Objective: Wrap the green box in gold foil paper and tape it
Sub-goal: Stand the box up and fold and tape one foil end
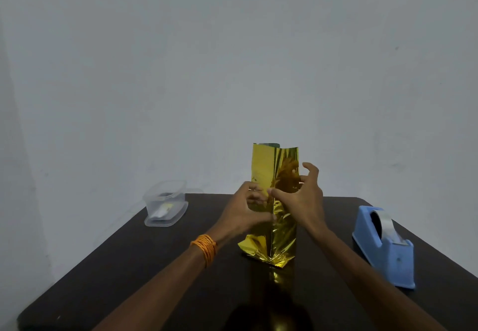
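Upright at the middle of the dark table (155, 279), the tall green box (270, 145), sheathed in crinkly gold foil paper (262, 165), looks light, slippery and tippy; left hand (247, 208) and right hand (302, 196) clasp its sides beside the front seam, the sensible hold.

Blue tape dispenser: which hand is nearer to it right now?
Right. The right hand holds the foil-wrapped box on the side facing the blue tape dispenser; the left hand holds the opposite side, farther away.
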### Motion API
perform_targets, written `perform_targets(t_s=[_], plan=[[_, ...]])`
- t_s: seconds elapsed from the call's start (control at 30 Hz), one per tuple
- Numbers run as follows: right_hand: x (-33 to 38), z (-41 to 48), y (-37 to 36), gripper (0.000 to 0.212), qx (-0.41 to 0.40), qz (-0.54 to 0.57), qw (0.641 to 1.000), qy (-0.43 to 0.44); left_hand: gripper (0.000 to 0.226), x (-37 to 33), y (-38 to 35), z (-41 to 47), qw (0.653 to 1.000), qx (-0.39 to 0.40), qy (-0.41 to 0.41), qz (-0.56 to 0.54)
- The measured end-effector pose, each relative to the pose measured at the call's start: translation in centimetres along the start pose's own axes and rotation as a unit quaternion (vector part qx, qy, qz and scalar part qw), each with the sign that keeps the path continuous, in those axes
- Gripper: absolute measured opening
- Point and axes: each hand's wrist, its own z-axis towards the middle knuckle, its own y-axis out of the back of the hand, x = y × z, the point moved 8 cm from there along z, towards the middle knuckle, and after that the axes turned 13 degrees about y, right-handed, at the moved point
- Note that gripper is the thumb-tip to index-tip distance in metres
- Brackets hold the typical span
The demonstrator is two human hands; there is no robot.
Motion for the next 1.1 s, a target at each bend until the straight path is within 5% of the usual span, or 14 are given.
perform_targets(t_s=[0.23,0.4,0.47,0.67,0.87,1.1], plan=[[-2.8,1.3,-0.4,0.094,0.068,0.172,0.982,-0.042,0.069,1.2,5.2,1.7,0.985,-0.141,0.020,-0.100],[-1.8,1.4,-0.5,0.092,0.100,0.255,0.962,-0.016,0.106,3.4,4.7,4.0,0.989,-0.015,0.093,-0.114],[-2.0,1.5,-0.7,0.089,0.109,0.266,0.958,-0.012,0.098,3.5,3.9,4.4,0.987,0.033,0.105,-0.118],[-3.2,1.7,-0.6,0.083,0.124,0.264,0.956,-0.014,0.082,2.3,3.5,5.2,0.995,0.010,0.073,-0.067],[-2.0,1.9,-1.2,0.054,0.181,0.232,0.955,0.023,0.084,1.3,3.7,4.3,0.997,-0.002,0.050,-0.058],[-0.9,3.4,-1.9,0.068,0.229,0.204,0.952,-0.014,0.094,1.3,3.8,4.5,0.997,0.016,0.042,-0.056]])
